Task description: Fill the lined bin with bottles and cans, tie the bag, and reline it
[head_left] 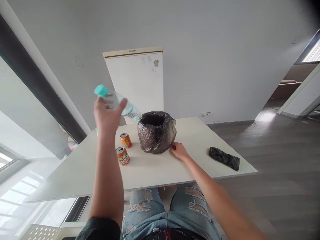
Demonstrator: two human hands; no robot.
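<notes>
My left hand [108, 113] is raised above the table, its fingers wrapped round a clear plastic bottle [130, 110] with a turquoise cap. The bottle is tilted, its base close to the rim of a trash bin lined with a dark plastic bag [156, 135]. Whether the base touches the rim I cannot tell. At the lower right of the bin, my right hand [179, 150] has its fingers closed at the bag's edge, on what looks like a bit of the dark bag. Two orange drink cans, a front one [122, 156] and a back one [125, 140], stand left of the bin.
A folded black plastic bag [224, 158] lies near the right end of the white table [155, 173]. Behind the table stands a white refrigerator [140, 76] against the wall. Something turquoise shows partly behind my left forearm.
</notes>
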